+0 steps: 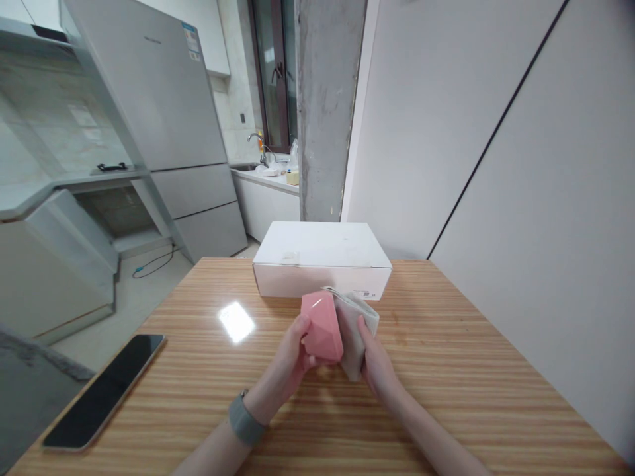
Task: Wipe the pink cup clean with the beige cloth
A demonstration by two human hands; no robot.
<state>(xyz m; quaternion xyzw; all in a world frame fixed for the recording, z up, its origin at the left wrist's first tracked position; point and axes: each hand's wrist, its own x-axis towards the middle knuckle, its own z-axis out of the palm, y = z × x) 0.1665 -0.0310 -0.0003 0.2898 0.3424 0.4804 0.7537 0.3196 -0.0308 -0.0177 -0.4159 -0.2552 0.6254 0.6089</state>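
Note:
My left hand (297, 350) is closed around a pink faceted object (321, 324), shiny and block-like, perhaps a small pot or bowl; its opening, if any, does not show. A folded grey cloth (353, 330) is gripped in my right hand (374, 357), thumb on its near face. The cloth's left side lies against the pink object's right side. Both things are held above the wooden table (446, 370), in front of a white box. A grey band circles my left wrist.
Behind my hands a closed white cardboard box (322, 244) lies on the table. A dark-screened phone (106, 390) rests at the left edge. White panels (496, 132) rise on the right; a fridge (149, 86) and sink counter stand beyond the table.

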